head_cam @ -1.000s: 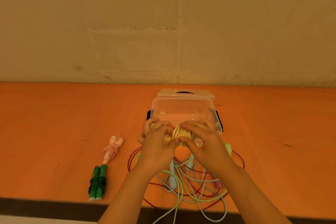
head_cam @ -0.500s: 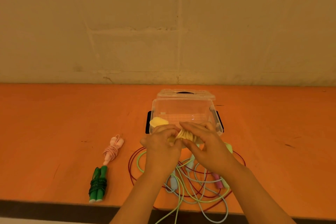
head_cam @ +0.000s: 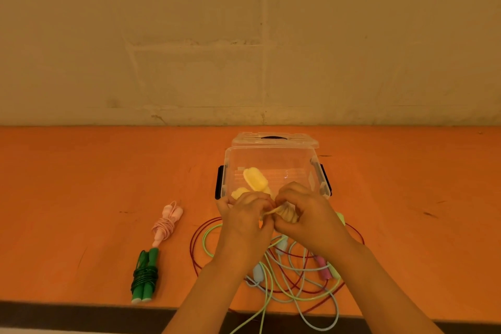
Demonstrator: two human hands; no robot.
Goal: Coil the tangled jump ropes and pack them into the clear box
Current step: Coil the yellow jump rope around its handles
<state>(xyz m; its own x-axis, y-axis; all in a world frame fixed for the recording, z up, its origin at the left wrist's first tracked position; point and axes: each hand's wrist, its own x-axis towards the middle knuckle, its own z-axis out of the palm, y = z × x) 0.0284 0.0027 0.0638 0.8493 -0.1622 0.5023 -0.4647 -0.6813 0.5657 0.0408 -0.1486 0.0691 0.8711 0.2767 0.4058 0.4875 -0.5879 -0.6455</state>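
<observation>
Both hands meet just in front of the clear box, at its near rim, working a yellow rope. The left hand pinches a strand of it with curled fingers; the right hand wraps its fingers round the coiled bundle. The rope's 2 yellow handles stick up past the left hand, seen against the box's near left part; whether they sit inside it or only in front I cannot tell. The box stands open near the middle of the table, with its lid lying just behind it.

Under the forearms, by the near edge, lies a tangle of ropes: dark red, pale green and pale blue cords, some hanging over the edge. Toward the near left part lie 2 coiled ropes, end to end: a pink rope farther in and a green rope at the near edge.
</observation>
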